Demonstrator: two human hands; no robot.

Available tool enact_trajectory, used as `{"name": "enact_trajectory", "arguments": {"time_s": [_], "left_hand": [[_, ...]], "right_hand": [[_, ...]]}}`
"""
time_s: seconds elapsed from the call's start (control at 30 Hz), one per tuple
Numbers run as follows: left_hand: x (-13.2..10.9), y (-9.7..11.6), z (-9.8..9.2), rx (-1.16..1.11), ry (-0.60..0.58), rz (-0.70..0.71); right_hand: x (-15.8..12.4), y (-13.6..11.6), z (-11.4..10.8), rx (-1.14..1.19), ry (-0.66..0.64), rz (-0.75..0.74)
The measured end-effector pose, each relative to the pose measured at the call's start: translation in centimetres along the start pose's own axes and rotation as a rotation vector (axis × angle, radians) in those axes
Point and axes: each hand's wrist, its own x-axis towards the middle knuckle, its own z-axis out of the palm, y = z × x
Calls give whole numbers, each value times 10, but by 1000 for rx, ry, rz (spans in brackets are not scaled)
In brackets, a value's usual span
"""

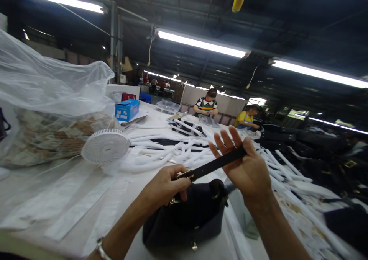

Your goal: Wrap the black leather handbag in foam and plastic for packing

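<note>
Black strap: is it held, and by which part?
The left hand pinches the black strap beside its gold-coloured metal; the other end lies against the open right hand.

Dull black met bright metal

The strap (218, 163) looked smooth, matt and leathery, with gold-toned metal hardware (191, 176). The bag (186, 221) was dull black, its clasp (194, 246) shiny metal. The fan (105, 147) looked like smooth plastic, the sack (57, 80) glossy film, the box (127, 110) printed card.

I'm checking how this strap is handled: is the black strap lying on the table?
No, the black strap is held above the black bag, between the left hand and right hand.
</note>
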Motion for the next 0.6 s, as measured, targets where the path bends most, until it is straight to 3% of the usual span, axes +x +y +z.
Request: {"name": "enact_trajectory", "arguments": {"time_s": [0.13, 0.4, 0.6], "left_hand": [[2, -4, -1, -16, 22, 11], [6, -3, 6, 75, 49, -29], [5, -4, 5, 94, 57, -25]], "right_hand": [[-7, 11, -15, 17, 26, 134], [-37, 56, -22, -218, -61, 315], [-36, 58, -27, -97, 16, 356]]}}
